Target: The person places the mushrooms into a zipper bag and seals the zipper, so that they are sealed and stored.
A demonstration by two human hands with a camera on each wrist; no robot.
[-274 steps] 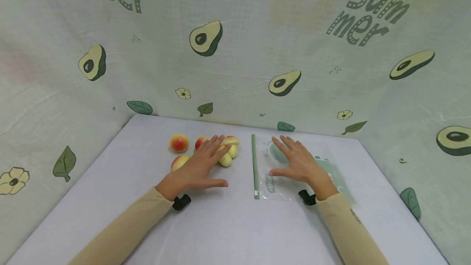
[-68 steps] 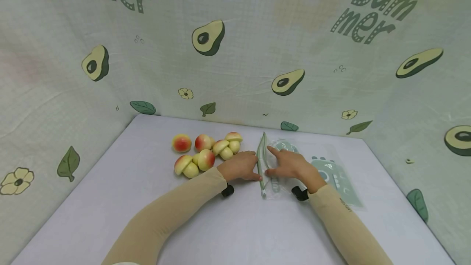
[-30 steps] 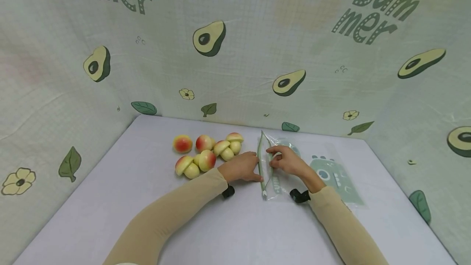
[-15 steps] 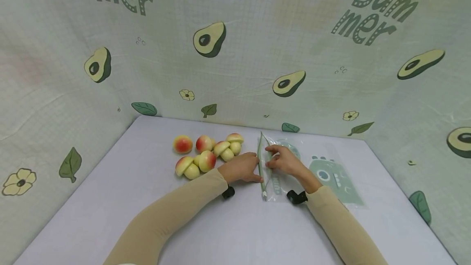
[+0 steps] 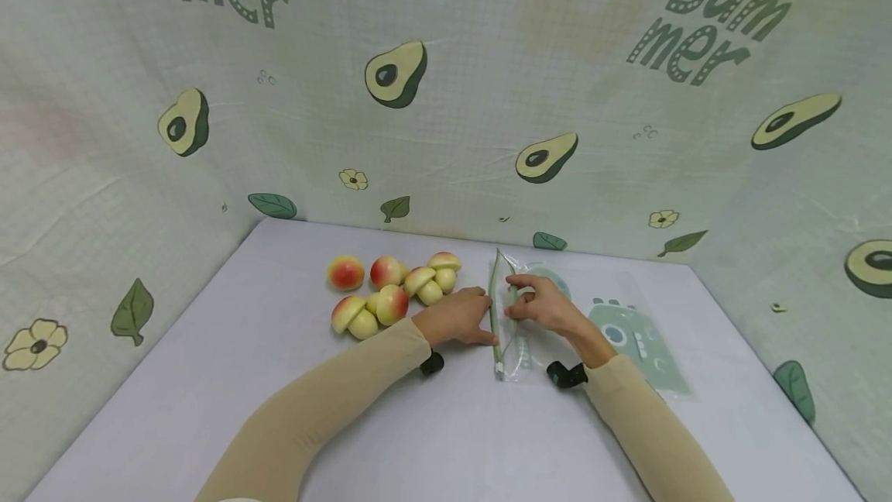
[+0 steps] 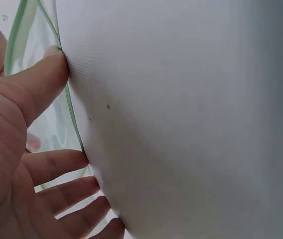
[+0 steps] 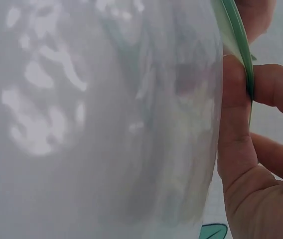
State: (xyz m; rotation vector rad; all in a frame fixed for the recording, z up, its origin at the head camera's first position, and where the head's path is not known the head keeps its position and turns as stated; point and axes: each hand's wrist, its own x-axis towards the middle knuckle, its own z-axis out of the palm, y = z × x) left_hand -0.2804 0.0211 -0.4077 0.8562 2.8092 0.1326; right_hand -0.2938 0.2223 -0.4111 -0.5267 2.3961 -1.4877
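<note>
A clear zip bag (image 5: 630, 339) with green edging and a printed monster face lies on the table, its mouth spread apart toward the left. My left hand (image 5: 453, 318) presses the lower lip of the mouth to the table, thumb and fingertips extended along the green strip (image 6: 74, 117), as the left wrist view shows. With thumb and index finger, my right hand (image 5: 549, 310) pinches the raised upper lip; the right wrist view has this green edge (image 7: 241, 37) between the fingertips, the clear plastic (image 7: 131, 109) bulging beside it.
Left of the bag lie several mushroom-shaped pieces with red and yellow caps and pale stems, such as a tilted one (image 5: 355, 316), one at the back (image 5: 443, 269) and a round red-yellow one (image 5: 345, 273). An avocado-print cloth (image 5: 446, 99) hangs behind the white table (image 5: 418, 432).
Both hands came down from above the table to the bag, the left moving right. The right hand took hold of the upper lip and the flat mouth opened. Recently, both hands barely moved.
</note>
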